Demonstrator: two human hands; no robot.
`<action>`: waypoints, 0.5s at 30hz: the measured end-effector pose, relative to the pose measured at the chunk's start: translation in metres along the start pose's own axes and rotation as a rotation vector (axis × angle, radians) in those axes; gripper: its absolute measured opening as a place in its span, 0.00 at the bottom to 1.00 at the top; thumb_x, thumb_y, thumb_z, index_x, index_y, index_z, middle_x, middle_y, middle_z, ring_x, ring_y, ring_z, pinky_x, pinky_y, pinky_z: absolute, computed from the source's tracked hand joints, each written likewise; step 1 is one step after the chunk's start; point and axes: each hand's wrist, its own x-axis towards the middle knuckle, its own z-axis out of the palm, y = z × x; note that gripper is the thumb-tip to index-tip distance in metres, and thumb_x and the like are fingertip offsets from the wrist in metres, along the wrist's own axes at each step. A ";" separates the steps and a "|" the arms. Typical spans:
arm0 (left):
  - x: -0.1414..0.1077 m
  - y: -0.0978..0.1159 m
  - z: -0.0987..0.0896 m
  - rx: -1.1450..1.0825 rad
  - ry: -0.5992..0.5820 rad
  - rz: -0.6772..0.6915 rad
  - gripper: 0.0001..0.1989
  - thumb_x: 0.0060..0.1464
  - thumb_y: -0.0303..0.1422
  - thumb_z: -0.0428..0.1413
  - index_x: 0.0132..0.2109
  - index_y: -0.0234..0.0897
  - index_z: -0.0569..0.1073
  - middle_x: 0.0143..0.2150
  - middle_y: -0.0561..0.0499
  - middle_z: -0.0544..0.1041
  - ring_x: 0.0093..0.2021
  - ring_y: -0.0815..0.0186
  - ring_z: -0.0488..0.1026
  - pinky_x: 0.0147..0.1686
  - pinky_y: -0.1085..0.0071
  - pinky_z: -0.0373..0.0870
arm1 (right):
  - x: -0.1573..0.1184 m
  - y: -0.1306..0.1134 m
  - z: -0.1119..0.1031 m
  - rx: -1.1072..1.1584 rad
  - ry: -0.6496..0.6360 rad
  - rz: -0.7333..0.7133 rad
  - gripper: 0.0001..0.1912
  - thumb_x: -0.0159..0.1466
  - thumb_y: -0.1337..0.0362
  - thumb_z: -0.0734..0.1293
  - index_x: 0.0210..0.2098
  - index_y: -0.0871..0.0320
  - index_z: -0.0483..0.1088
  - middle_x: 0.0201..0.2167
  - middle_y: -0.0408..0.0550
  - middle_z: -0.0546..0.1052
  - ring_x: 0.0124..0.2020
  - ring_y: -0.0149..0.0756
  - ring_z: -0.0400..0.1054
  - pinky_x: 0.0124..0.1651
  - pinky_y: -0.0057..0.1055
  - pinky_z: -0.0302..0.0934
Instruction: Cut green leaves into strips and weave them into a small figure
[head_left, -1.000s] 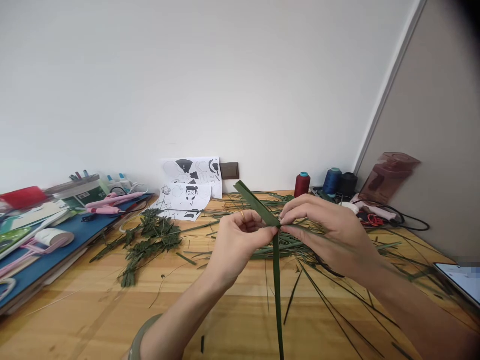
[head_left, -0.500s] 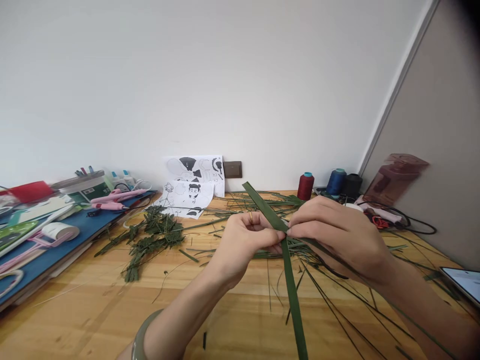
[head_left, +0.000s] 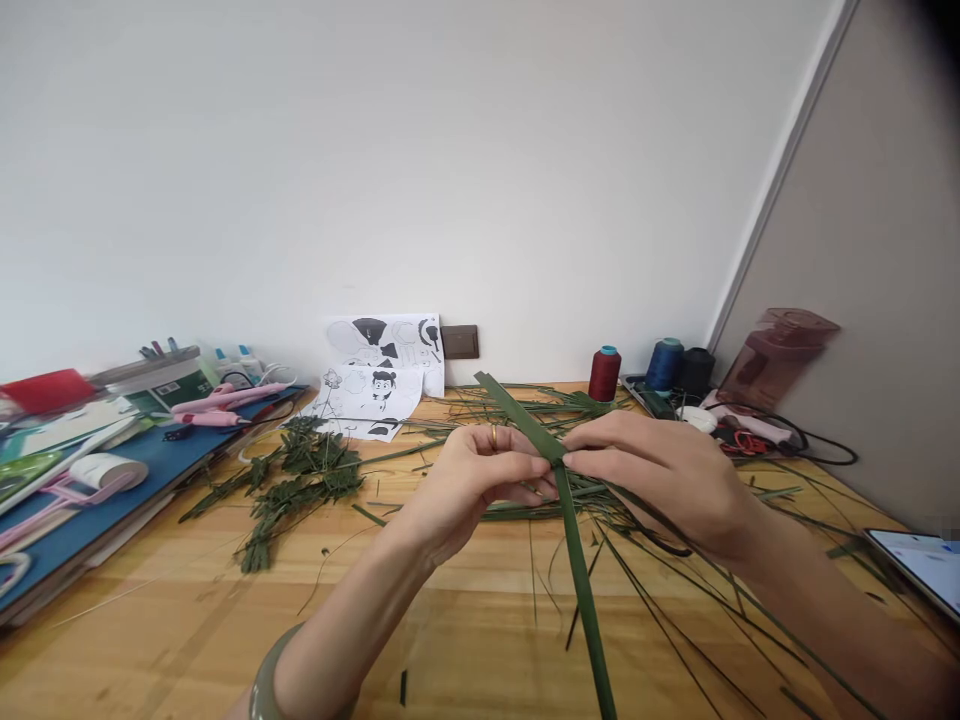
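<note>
My left hand (head_left: 491,475) pinches a long green leaf strip (head_left: 579,570) between thumb and fingers at a fold. Facing it, my right hand (head_left: 660,470) grips the same spot with its fingertips, almost touching the left thumb. From the fold, one end of the strip slants up and left, while another part hangs down past the lower edge of the view. A thinner green length runs from under my right fingers along the right forearm. Exactly how the strips cross is hidden by the fingertips.
Loose leaf strips (head_left: 652,590) litter the wooden table (head_left: 465,640). Woven leaf pieces (head_left: 300,480) lie left, near printed drawings (head_left: 379,390). A red thread spool (head_left: 604,374) and a blue spool (head_left: 664,364) stand at the back. A pink glue gun (head_left: 217,405) rests left; a phone (head_left: 919,565) lies right.
Both hands keep their hold on the leaf strip and appear slightly further left. The strip's upper end now shows a doubled tip. The whole view has shifted a little.
</note>
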 end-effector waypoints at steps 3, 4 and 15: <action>0.000 -0.002 0.003 0.045 0.068 0.034 0.04 0.39 0.27 0.61 0.25 0.30 0.73 0.21 0.54 0.72 0.23 0.75 0.69 0.24 0.81 0.67 | 0.002 0.000 0.003 -0.028 0.027 -0.029 0.10 0.64 0.69 0.53 0.36 0.57 0.66 0.34 0.47 0.73 0.36 0.31 0.66 0.34 0.26 0.61; 0.000 -0.003 0.005 0.041 0.087 0.034 0.05 0.38 0.27 0.62 0.24 0.30 0.73 0.21 0.54 0.71 0.22 0.76 0.69 0.24 0.81 0.67 | 0.003 0.000 0.003 -0.029 0.042 -0.044 0.11 0.64 0.69 0.54 0.36 0.58 0.66 0.34 0.48 0.73 0.35 0.32 0.66 0.34 0.26 0.61; 0.004 -0.006 0.002 0.001 0.260 0.193 0.07 0.39 0.30 0.61 0.23 0.31 0.71 0.22 0.53 0.73 0.22 0.76 0.68 0.23 0.81 0.66 | 0.006 -0.001 0.004 0.612 0.201 0.699 0.10 0.61 0.63 0.59 0.38 0.53 0.70 0.32 0.44 0.76 0.30 0.33 0.71 0.33 0.31 0.67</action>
